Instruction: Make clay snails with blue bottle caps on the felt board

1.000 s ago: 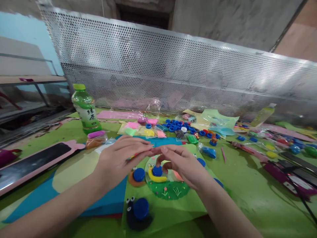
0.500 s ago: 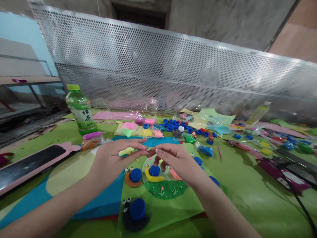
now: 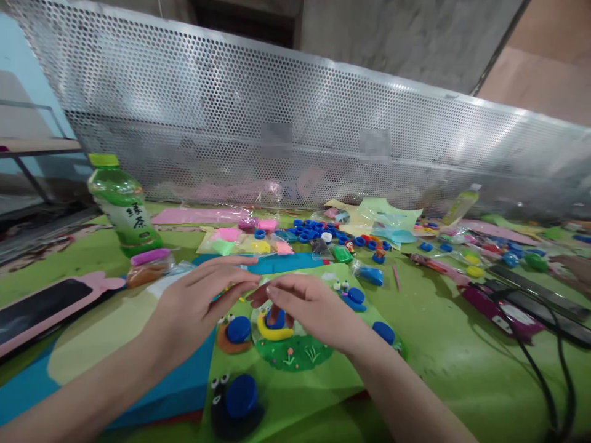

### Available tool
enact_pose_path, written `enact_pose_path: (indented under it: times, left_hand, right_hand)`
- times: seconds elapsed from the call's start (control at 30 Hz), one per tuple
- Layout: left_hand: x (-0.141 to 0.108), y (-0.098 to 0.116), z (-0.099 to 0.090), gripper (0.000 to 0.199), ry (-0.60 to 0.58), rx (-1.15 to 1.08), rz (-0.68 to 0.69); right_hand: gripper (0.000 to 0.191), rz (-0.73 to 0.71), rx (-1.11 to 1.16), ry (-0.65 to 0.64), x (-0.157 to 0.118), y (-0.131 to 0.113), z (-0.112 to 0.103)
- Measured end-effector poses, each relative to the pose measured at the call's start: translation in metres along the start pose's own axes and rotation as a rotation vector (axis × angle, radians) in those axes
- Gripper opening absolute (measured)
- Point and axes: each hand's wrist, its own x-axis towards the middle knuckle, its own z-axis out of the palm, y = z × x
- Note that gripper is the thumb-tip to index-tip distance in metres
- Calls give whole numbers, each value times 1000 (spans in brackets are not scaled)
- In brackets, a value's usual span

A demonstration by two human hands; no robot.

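Observation:
My left hand [image 3: 201, 292] hovers over the left part of a green sheet [image 3: 295, 403], its fingertips drawn together. Close beside them are the bent fingertips of my right hand [image 3: 314, 307]; whatever lies between the fingers is too small or hidden to make out. Below, partly covered by my right hand, is a yellow clay snail [image 3: 274, 334] with a blue cap shell, above a dark green clay patch [image 3: 295, 357] with flowers. Around it sit an orange-brown snail [image 3: 234, 344], a black snail [image 3: 237, 424] and a blue snail [image 3: 357, 306].
A green tea bottle [image 3: 127, 215] and a pink-framed phone [image 3: 50, 307] stand and lie at left. Many blue bottle caps [image 3: 309, 231] and clay packets [image 3: 226, 235] lie behind. At right are a magenta device [image 3: 501, 314] with cables and a pink stick [image 3: 396, 278]. A perforated metal panel [image 3: 277, 111] closes the back.
The whole view has shifted, so the table things appear further left. Both hands stay together over the sheet, and my right hand now covers the pink snail seen before.

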Motion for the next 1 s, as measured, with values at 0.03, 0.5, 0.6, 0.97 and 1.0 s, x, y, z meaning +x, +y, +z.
enact_pose_path:
  times: [0.03,0.5,0.6,0.97,1.0]
  left_hand:
    - [1,1,0,18,16,-1,-13]
    - [6,6,-7,14,-89,-172,-261]
    - [7,10,-8,8,-61,-254,-326]
    - [5,7,-8,7,-35,-460,-430]
    - [5,6,-8,9,-43,-459,-414]
  right_hand:
    - [24,-10,-45,23,0,1,1]
    - [24,-77,-543,207,1,8,2]
    - [23,-13,-661,255,2,9,2]
    - [20,57,-731,240,4,8,2]
    - [22,54,-741,246,4,8,3]
